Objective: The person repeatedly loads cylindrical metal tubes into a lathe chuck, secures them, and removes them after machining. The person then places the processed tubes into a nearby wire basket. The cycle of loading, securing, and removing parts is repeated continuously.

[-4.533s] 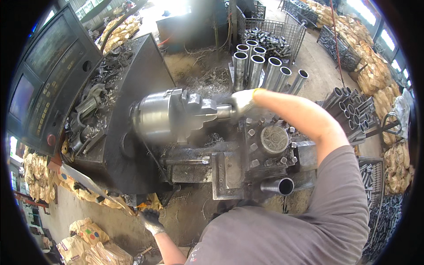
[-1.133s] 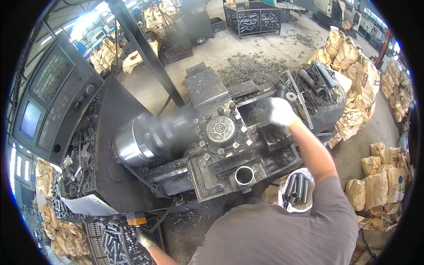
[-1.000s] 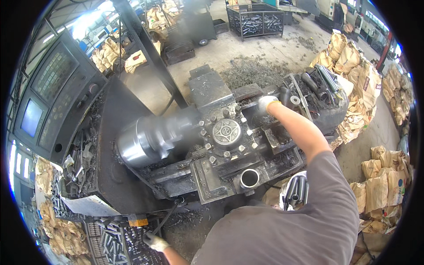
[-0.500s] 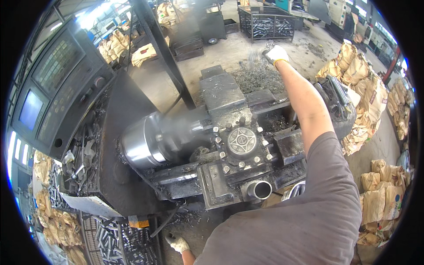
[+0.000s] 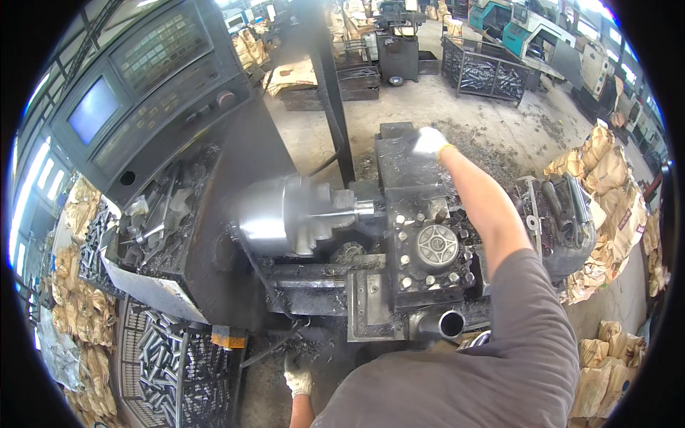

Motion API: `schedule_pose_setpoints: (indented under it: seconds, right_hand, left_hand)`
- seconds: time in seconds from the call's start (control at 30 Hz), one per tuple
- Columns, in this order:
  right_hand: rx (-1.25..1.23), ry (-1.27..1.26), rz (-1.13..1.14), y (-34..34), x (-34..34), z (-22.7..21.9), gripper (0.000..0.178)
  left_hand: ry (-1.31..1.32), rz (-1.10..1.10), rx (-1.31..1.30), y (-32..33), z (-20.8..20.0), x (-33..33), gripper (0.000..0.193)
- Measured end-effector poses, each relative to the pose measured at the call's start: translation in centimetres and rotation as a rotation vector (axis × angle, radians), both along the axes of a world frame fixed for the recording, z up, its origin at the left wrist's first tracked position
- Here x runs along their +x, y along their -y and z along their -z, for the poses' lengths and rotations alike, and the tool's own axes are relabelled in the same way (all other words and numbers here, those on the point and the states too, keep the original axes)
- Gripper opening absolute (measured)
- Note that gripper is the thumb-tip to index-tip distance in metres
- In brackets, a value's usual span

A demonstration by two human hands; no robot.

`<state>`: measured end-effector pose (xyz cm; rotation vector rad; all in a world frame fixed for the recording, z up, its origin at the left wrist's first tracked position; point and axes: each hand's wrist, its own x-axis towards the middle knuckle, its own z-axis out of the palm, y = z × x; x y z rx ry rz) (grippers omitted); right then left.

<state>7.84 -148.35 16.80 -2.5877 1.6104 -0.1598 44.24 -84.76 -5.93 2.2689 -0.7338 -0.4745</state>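
Note:
My right hand (image 5: 429,141), in a white glove, is over the dark block (image 5: 410,160) at the back of the lathe carriage. Glare and blur hide its fingers and anything in them. Low in front of the machine hangs my left hand (image 5: 297,376), also gloved, with fingers loosely extended and nothing visible in it. It is nearest a thin dark lever (image 5: 271,349). Left of the carriage, the shiny lathe chuck (image 5: 267,225) has stepped jaws around a bright metal rod (image 5: 357,209). The bolted tool post (image 5: 437,246) bears a round star-patterned cap.
A control panel (image 5: 135,89) with a lit screen rises at left. Below it stands a crate (image 5: 128,349) of short metal parts. Swarf (image 5: 485,150) litters the floor behind the carriage. Tools lie at the bed's right end (image 5: 564,214), beside paper sacks (image 5: 606,171).
My right hand has come back from above the swarf pile, where metal strands trailed from it, to the carriage block. The head view has shifted left. My left hand stays low.

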Motion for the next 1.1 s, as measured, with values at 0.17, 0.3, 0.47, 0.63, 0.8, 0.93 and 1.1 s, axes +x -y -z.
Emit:
schedule_pose_setpoints:
  seconds: [0.17,0.3,0.47,0.63,0.8,0.93,1.1]
  right_hand:
    - [-0.290,-0.394,0.292,2.3,-13.2,4.3,0.029]
    - [-0.227,-0.582,-0.195,0.5,-17.6,2.1,0.022]
    - [0.373,0.840,0.386,-6.4,-7.1,-5.0,0.033]
    - [0.369,0.298,-0.362,-10.7,8.0,-5.8,0.058]
    - [0.335,-0.256,-0.367,-10.4,12.2,3.4,0.072]
    - [0.925,-0.095,-0.445,-9.8,12.5,-2.5,0.055]
    - [0.642,-0.287,-0.415,-10.9,11.0,0.2,0.063]
  left_hand:
    - [-0.062,-0.083,-0.145,-3.4,2.3,1.1,0.035]
    - [-0.223,-0.142,0.103,-7.0,3.1,1.9,0.026]
    - [-0.021,0.082,-0.017,-2.1,-0.3,3.7,0.021]
    - [0.451,0.448,-0.362,11.8,-11.7,3.4,0.045]
    - [0.927,0.727,-0.386,27.9,-24.4,0.2,0.087]
    - [1.114,0.642,-0.380,31.6,-21.7,3.5,0.084]
    - [1.028,0.781,-0.406,33.2,-23.4,3.4,0.092]
